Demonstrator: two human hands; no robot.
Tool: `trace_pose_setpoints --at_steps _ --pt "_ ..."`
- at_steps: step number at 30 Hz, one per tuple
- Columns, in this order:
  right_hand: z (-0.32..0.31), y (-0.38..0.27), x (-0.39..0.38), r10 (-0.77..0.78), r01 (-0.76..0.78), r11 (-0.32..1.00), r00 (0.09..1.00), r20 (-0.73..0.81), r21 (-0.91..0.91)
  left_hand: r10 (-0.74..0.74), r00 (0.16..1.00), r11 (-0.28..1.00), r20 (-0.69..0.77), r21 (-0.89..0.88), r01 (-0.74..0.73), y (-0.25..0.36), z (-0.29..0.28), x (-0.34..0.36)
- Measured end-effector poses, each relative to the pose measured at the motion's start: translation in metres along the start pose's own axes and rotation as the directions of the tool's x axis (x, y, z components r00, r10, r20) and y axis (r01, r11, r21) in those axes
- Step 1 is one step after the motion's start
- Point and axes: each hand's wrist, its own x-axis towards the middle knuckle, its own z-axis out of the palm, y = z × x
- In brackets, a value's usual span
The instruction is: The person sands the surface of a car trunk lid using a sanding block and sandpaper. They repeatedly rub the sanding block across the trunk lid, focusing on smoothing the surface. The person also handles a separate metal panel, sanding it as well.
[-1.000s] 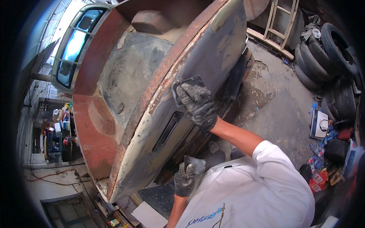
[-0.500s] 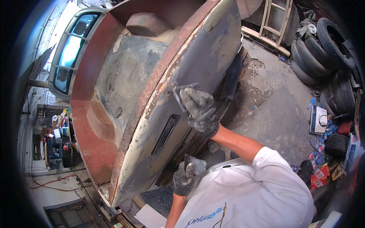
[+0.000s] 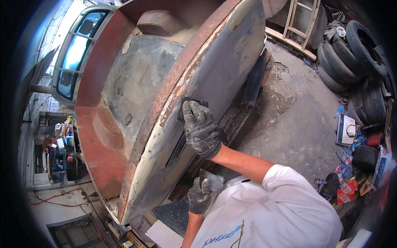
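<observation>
My right hand (image 3: 201,129), in a dark grey knit glove, presses a thin dark flat piece (image 3: 180,115) against the truck's tailgate (image 3: 225,66). Its kind is unclear, and the fingers cover most of it. The tailgate's outer face is patchy with grey, cream and bare spots; its upper edge is rusty. Partly behind my right hand lies the dark handle recess (image 3: 175,153). Lower down, close to my body, my gloved left hand (image 3: 199,197) grips a flat grey plate (image 3: 216,181) with a darker edge, away from the tailgate.
The red-brown truck bed (image 3: 140,74) opens beyond the tailgate, with the cab window (image 3: 76,58) at far left. Stacked tyres (image 3: 337,62) stand at right, near a wooden ladder (image 3: 297,31). Bottles and wrappers (image 3: 347,182) litter the right side. A dark bumper (image 3: 254,80) runs below the tailgate.
My right hand has moved left and slightly down along the tailgate with the dark flat piece, now covering part of the handle recess. My left hand stays nearly in place with the grey plate.
</observation>
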Motion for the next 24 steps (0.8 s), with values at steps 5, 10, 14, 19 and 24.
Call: trace_pose_setpoints --at_steps 5,10,14,19,24 --pt "-0.006 0.005 -0.005 -0.001 -0.002 0.998 0.998 0.058 0.057 0.070 0.997 0.994 -0.041 0.088 -0.066 -0.001 0.002 0.005" --pt "-0.033 0.027 -0.004 -0.203 0.193 0.975 0.975 0.091 0.109 0.208 0.977 0.973 -0.046 0.116 -0.201 0.003 0.006 0.013" --pt "-0.045 0.051 0.009 -0.137 0.143 0.985 0.988 -0.069 0.095 0.259 0.962 0.964 -0.090 0.089 -0.251 0.003 0.007 0.015" --pt "-0.017 0.049 0.014 -0.086 0.086 0.996 0.996 -0.021 0.027 0.182 0.981 0.979 -0.072 0.102 -0.174 -0.005 0.008 0.008" --pt "0.016 0.029 -0.013 -0.107 0.110 0.993 0.992 -0.067 0.049 0.010 1.000 1.000 -0.021 0.006 -0.010 -0.021 0.011 -0.002"
